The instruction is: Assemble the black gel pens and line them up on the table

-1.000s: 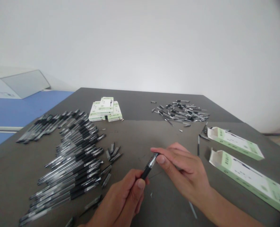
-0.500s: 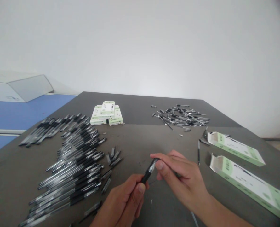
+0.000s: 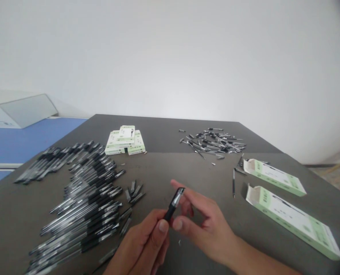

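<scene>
My left hand [image 3: 148, 240] is closed around a black gel pen [image 3: 174, 204], thumb on its dark grip. The pen tilts up and away, with a clear, black-ended cap on its upper end. My right hand [image 3: 207, 225] is just right of the pen, index finger stretched out behind the cap and thumb apart from it. Whether a right fingertip touches the pen I cannot tell. Left of my hands lie several loose pen caps [image 3: 134, 193] and a long spread of capped pens [image 3: 83, 210].
Two open white-and-green pen boxes [image 3: 296, 219] lie at the right, beside a single pen [image 3: 233, 183]. Farther back are a heap of loose pens [image 3: 215, 141] and a stack of small pen boxes [image 3: 125, 141]. All rest on a dark table [image 3: 164, 168] against a white wall.
My right thumb and fingers have come away from the pen's capped end and spread apart. The left hand keeps its hold on the pen. The view has shifted slightly.
</scene>
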A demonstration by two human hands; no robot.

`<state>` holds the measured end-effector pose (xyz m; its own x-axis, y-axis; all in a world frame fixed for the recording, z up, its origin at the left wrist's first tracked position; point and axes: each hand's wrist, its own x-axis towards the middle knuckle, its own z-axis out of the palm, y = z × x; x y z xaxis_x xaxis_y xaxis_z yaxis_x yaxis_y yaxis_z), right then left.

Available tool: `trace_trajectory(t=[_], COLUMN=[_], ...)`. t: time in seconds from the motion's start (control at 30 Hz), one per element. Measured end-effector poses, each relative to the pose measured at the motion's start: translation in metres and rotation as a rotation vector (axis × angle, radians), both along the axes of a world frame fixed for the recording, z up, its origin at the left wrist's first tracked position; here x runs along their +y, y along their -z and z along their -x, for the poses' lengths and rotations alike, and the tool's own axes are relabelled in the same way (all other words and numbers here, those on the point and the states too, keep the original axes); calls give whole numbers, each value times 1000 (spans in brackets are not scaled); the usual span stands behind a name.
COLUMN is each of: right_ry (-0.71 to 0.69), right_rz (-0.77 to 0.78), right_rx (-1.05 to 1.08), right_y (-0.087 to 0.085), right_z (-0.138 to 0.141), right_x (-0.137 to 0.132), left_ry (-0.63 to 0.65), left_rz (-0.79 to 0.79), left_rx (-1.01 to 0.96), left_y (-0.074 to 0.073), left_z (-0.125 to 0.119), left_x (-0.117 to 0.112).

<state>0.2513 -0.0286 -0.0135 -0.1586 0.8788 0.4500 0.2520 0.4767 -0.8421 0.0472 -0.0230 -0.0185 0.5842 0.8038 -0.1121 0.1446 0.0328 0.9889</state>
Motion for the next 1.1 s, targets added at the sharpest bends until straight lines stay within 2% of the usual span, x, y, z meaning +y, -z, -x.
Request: trace_trajectory(t=[0.13,0.27,0.4,0.47,0.5,0.6,0.67,0.77,0.87,1.0,1.1], right_ry=[-78,-32,33,71,88,98,76,38,-1,-16,-4], right_rz=[0,-79,-167,-206,-226,-300,-336,-358,-358,-375,-374], right_rx=[-26,-61,-140,-205,-237,-293,-309,-343,-384,-403,-424], right_y=[-8,-3,9,12,13,12,12,14,17,20,21], right_z=[5,-2,-18,-27,-30,-37,-37,-33,-29,-26,-27], right_x=[-2,-3,3,7,8,13,15,16,16,17,19], left_ry=[72,142,-20,-80,-91,-119,-79,-46,-88,-120,-131], left_rz=[-32,-91,-264,-312,-379,-691,-742,-662,-671,-733,-800], left_rx=[-39,-54,-80,-54,19,397,534,717,795,845,820], left_y=[-2,-16,-41,-60,-70,-95,-103,-94,-71,-43,-32], left_z=[2,8,26,44,56,100,132,173,198,206,200], left_x=[0,6,19,21,20,9,-4,-25,-39,-43,-38])
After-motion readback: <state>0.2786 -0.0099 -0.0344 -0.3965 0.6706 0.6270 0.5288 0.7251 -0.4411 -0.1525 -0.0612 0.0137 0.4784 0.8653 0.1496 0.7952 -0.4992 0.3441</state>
